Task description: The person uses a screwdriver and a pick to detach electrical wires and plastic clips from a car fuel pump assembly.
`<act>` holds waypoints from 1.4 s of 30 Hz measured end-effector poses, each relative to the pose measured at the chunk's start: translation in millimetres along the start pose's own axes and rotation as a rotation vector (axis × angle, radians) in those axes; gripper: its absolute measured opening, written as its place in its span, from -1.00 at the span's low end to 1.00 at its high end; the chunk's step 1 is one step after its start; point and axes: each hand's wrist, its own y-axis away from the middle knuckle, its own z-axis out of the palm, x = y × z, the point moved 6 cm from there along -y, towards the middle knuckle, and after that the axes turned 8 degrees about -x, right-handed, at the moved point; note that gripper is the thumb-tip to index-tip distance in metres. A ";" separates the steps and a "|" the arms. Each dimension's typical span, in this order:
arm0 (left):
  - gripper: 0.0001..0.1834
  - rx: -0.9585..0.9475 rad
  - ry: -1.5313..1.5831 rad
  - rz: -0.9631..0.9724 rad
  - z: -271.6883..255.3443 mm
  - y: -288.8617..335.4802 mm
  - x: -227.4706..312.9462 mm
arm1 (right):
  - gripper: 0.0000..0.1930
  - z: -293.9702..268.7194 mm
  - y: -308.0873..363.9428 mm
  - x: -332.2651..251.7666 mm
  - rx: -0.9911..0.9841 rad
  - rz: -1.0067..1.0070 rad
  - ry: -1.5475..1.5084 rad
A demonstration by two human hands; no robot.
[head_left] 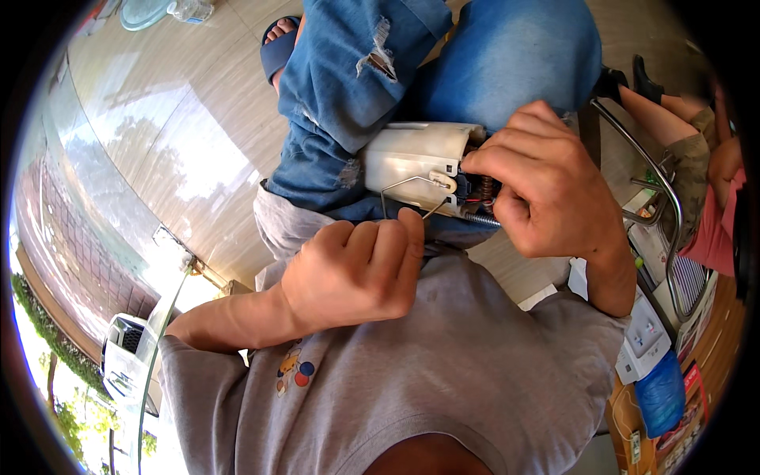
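Note:
A cream plastic housing (pixel 400 157) of some device lies across my lap on the jeans. Its right end is open, showing a dark reddish coil (pixel 486 190), thin wires and a metal spring (pixel 480 218). A bent metal wire (pixel 405 181) runs from a small lug on the housing's near side down behind my left hand (pixel 356 265). My left fingers are curled closed on this wire, beside the housing; their tips are partly hidden. With bent fingers, my right hand (pixel 542 182) grips the housing's open end, index fingertip at the rim and thumb near the coil.
Another person's legs (pixel 661 119) and a curved metal chair frame (pixel 673 206) are at the right. Below them stand a white box (pixel 645 336) and a blue plastic bag (pixel 661 396) on a wooden surface. A glass edge (pixel 154 340) is at the left; a clear bottle (pixel 190 10) lies far left.

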 end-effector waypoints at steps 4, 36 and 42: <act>-0.70 -0.068 -0.074 0.026 -4.6 -8.3 5.9 | -0.63 0.4 0.9 0.6 -0.017 0.002 0.004; -0.66 0.215 0.139 0.018 26.0 2.1 -7.8 | -0.64 -1.0 -2.1 12.7 -0.043 -0.011 0.016; -0.61 0.196 0.230 -0.015 25.8 10.5 -15.5 | -0.63 -6.6 -4.0 10.9 -0.085 0.014 -0.040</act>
